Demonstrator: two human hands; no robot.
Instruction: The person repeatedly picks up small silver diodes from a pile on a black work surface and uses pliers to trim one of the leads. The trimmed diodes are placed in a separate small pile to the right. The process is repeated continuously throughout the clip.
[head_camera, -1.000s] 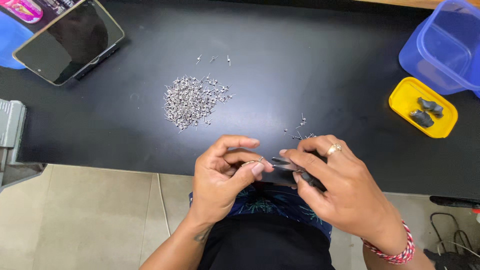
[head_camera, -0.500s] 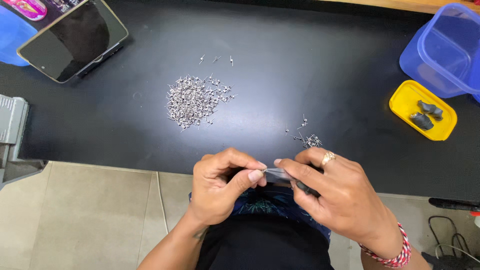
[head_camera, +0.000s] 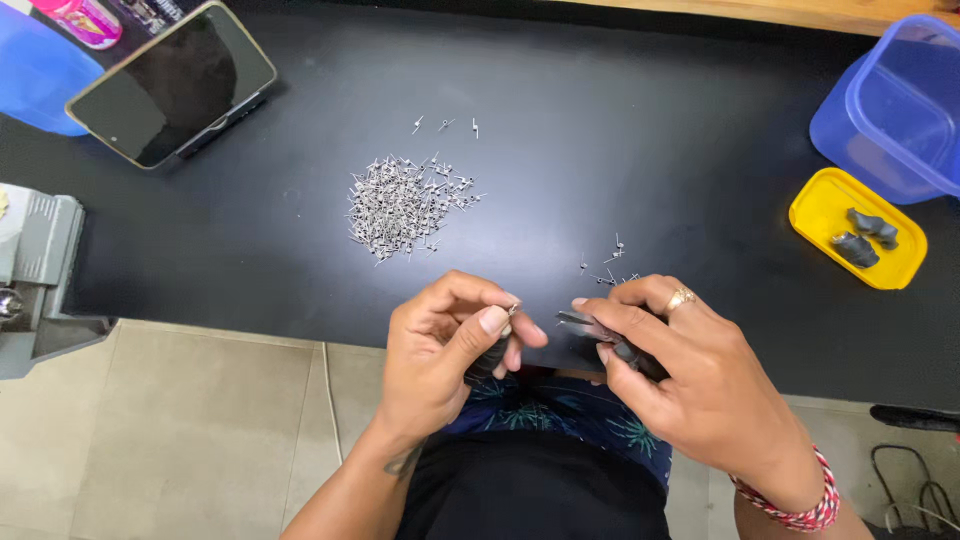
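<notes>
My left hand (head_camera: 445, 345) is closed around a small dark grey part (head_camera: 490, 357) and pinches a tiny metal spring at its fingertips, just off the black table's near edge. My right hand (head_camera: 690, 370), with a ring on one finger, grips a dark pair of pliers or tweezers (head_camera: 600, 335) whose tip points toward the left hand. A heap of small silver springs (head_camera: 400, 205) lies on the black table (head_camera: 600, 150) above the hands. A few loose springs (head_camera: 608, 262) lie just beyond my right hand.
A phone (head_camera: 170, 85) leans at the back left beside a blue container (head_camera: 35, 75). A blue plastic box (head_camera: 895, 110) stands at the right, with a yellow lid (head_camera: 815, 215) holding two dark grey parts (head_camera: 865, 235). A grey metal device (head_camera: 40, 270) sits at the left edge.
Both hands have drawn slightly apart and shifted nearer the table's front edge. The left hand now shows a spring at its fingertips.
</notes>
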